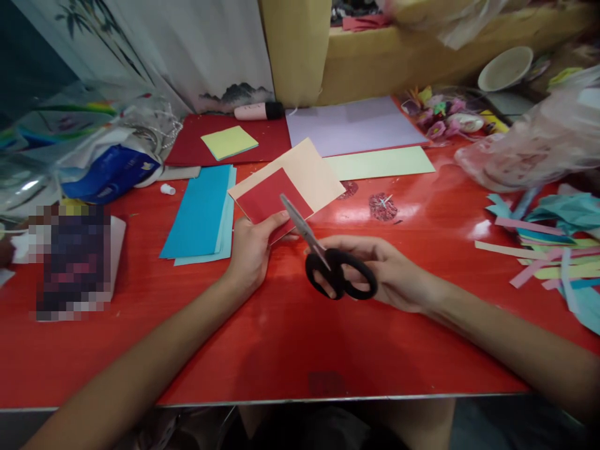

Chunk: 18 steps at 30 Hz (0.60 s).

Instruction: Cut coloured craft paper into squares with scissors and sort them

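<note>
My left hand (253, 250) pinches the near corner of a red paper square (269, 199) that lies on a peach sheet (304, 169). My right hand (379, 272) grips black-handled scissors (328, 262). The blades point up and left, and their tips rest over the red paper's near edge, right beside my left thumb. Both hands hover low over the red table (290, 337), near its middle.
Blue sheets (201, 212) lie left of the red paper, with a yellow-green pad (229, 142) on a dark red sheet behind. Lilac (351, 125) and pale green (379, 164) sheets lie at the back. Coloured paper strips (553, 256) pile at the right beside a plastic bag (529, 156).
</note>
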Each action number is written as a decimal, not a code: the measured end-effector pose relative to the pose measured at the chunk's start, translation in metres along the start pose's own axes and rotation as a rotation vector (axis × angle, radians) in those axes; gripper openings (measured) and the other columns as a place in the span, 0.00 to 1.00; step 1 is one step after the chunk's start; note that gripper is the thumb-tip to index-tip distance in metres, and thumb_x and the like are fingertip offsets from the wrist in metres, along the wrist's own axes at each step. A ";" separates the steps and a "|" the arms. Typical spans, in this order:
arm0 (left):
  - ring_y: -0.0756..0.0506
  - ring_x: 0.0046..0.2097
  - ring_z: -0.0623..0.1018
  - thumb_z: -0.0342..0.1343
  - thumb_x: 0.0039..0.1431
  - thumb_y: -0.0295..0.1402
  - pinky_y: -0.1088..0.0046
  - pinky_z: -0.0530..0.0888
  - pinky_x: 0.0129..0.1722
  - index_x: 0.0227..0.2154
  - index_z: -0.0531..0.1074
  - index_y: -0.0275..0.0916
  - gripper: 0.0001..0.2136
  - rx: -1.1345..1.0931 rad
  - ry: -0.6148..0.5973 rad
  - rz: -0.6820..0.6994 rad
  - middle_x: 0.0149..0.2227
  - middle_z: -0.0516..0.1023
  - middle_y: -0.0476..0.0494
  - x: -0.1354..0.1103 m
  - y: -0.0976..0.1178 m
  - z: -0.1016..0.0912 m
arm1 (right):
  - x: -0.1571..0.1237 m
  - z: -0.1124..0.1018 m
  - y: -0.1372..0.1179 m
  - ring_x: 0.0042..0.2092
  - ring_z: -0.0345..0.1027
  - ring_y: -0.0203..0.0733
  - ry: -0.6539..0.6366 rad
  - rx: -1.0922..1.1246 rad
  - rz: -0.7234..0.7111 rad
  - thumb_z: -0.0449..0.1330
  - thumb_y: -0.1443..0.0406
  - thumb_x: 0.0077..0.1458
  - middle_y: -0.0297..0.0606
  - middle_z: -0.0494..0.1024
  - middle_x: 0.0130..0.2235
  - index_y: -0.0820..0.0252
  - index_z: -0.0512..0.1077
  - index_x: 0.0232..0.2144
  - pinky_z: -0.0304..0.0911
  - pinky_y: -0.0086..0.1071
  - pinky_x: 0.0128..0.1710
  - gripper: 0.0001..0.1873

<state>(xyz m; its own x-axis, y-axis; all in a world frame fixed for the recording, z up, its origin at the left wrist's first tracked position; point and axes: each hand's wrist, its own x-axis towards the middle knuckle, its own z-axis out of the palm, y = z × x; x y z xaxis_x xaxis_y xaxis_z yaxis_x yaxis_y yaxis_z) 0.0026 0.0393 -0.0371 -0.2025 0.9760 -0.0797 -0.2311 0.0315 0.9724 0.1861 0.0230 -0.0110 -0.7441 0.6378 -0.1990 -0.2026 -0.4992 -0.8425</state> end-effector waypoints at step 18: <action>0.49 0.25 0.78 0.61 0.48 0.35 0.75 0.76 0.27 0.29 0.73 0.36 0.08 0.028 0.006 0.158 0.29 0.79 0.47 -0.003 0.014 -0.001 | -0.009 -0.010 -0.005 0.27 0.57 0.31 0.115 -0.528 -0.109 0.66 0.57 0.44 0.29 0.64 0.26 0.60 0.68 0.33 0.55 0.27 0.27 0.17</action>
<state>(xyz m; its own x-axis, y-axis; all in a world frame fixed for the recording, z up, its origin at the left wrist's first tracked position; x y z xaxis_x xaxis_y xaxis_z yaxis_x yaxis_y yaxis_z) -0.0006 0.0367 -0.0237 -0.2404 0.9679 0.0735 -0.1689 -0.1163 0.9787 0.2002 0.0255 -0.0102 -0.6567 0.7438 -0.1248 0.0943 -0.0832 -0.9921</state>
